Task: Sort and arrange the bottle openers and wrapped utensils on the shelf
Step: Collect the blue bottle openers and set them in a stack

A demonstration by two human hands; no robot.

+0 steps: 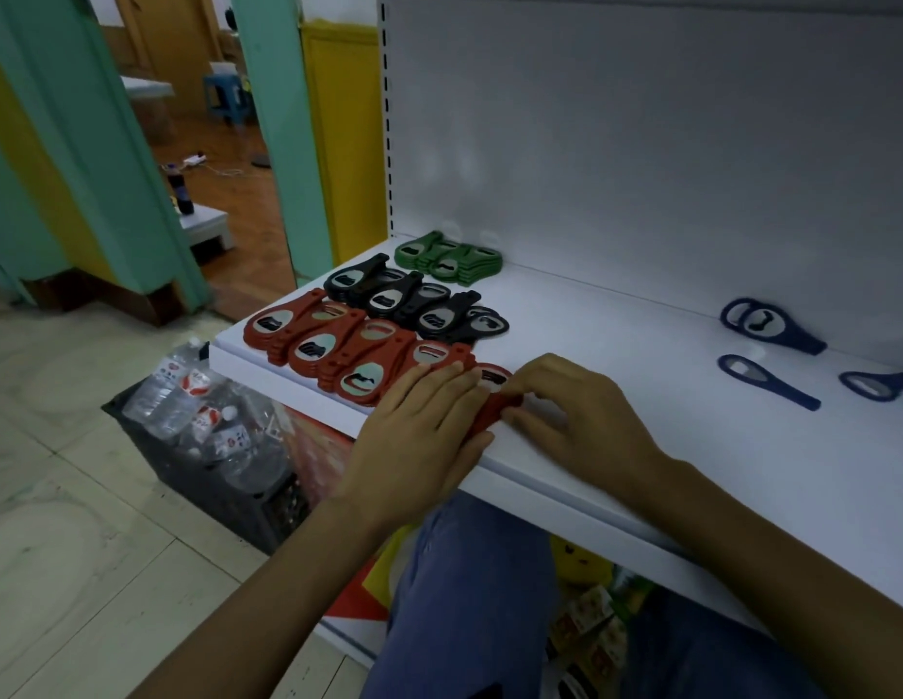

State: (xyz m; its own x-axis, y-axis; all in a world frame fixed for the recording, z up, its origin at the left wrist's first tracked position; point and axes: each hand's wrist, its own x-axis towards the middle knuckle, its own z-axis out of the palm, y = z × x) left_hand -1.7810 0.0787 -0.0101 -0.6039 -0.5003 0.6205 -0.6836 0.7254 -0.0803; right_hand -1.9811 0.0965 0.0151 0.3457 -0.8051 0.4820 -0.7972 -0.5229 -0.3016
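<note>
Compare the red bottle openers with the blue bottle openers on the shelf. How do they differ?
The red bottle openers lie packed in overlapping stacks at the shelf's left front. The blue bottle openers lie singly and apart at the right. The red ones are broad and pear-shaped, while the blue ones have a round ring and a slim handle. The left hand and right hand touch red ones, neither a blue one. Both kinds lie flat.

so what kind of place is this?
Likely a small shop: white metal display shelf with a slotted upright, colour-sorted plastic bottle openers laid out as stock, black crate of bottled water on the floor.
</note>
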